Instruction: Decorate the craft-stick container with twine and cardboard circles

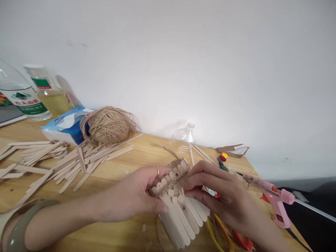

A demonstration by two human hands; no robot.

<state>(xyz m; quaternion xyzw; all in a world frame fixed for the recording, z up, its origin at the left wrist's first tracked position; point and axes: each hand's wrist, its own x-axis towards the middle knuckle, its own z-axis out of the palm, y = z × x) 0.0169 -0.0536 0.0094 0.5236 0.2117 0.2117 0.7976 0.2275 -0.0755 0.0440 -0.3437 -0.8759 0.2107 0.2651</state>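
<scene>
- We have the model (pixel 181 224) between our two hands, tilted above the table (pixel 143 148), its long slats fanning out below our right fingertips.
- Our left hand (pixel 149 190) is clamped on its left edge, thumb on the near face, fingers wrapped behind.
- Our right hand (pixel 215 185) has thumb and fingers bunched close against the upper part; we cannot tell whether a piece is pinched between them.
- The work looks like setting chips (pixel 174 200) by fingertip, so we do best to brace firmly with the left and press lightly with the right.
- We should seat each chip flat, hold it briefly, and avoid nudging its neighbours; any glue there may be hot.
- The model is pale, bare wood: round-ended slats side by side, a scalloped row of short ends beside our left fingers, a dark knot on one slat, chips clustered roughly midway.
- Just below our right hand we see scissors (pixel 211 232), partly hidden.
- Right of that hand lies the glue gun (pixel 275 197), a red light showing; we reach round its tip carefully.
- Beyond our left hand are loose sticks (pixel 73 166) and twine (pixel 110 126).
</scene>
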